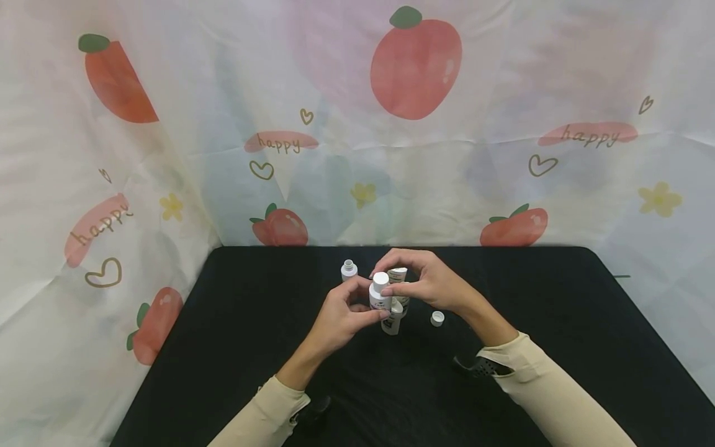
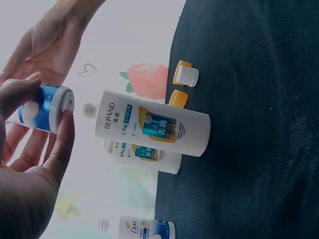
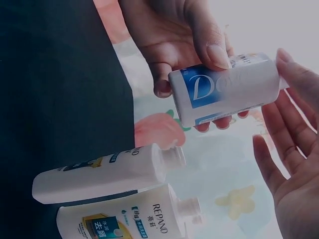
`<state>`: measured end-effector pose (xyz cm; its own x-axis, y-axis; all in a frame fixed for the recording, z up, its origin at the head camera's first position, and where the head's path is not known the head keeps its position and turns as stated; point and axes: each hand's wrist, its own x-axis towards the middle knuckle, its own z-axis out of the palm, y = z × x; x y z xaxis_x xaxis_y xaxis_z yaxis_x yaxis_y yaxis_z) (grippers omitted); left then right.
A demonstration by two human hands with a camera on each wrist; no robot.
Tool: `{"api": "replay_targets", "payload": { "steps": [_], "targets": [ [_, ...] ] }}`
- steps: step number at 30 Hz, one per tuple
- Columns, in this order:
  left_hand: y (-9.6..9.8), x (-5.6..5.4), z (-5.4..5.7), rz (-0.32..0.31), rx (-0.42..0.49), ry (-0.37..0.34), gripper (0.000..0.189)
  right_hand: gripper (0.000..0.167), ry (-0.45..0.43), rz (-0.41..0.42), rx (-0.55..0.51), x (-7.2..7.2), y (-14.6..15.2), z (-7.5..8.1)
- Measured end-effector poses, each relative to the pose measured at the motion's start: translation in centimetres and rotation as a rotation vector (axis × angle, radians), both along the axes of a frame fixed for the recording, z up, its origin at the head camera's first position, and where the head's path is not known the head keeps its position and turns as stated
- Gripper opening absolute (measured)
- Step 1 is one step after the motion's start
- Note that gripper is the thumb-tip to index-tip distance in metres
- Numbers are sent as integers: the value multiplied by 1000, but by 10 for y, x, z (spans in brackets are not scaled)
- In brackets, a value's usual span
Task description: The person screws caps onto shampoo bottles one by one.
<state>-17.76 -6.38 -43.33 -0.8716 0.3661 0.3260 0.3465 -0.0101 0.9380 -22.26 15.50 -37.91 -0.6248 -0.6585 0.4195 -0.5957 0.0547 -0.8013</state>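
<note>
In the head view my left hand [image 1: 342,313] grips a small white Dove bottle [image 1: 380,299] and holds it above the table, near upright. My right hand [image 1: 432,284] pinches the white cap [image 1: 381,280] on its top with thumb and fingers. The right wrist view shows the bottle's blue label [image 3: 204,89], the left thumb lying along its side. Just below and behind the hands stand two white Repand shampoo bottles [image 2: 154,124] [image 3: 159,219], their necks uncapped. Another Dove bottle [image 1: 349,270], also uncapped, stands to the left of them.
Two yellow-and-white caps [image 2: 187,74] [image 2: 178,98] lie on the black tabletop [image 1: 447,397] beside the Repand bottles; one loose cap [image 1: 437,318] shows right of the bottles in the head view. A fruit-patterned curtain [image 1: 346,74] hangs behind the table and at its left.
</note>
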Motion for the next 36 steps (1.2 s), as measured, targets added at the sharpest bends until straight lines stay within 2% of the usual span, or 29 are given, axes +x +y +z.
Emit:
{"api": "replay_targets", "payload": {
  "steps": [17,26,36],
  "targets": [
    [3,0,1,12,7,0,40,31,9,-68,14,4,-3,0],
    [-1,0,5,-10,18,-18,43,32,20,-6,-31,2,2,1],
    [0,1,4,5,-14,-29,45,31,2,-16,-35,1,3,0]
  ]
}}
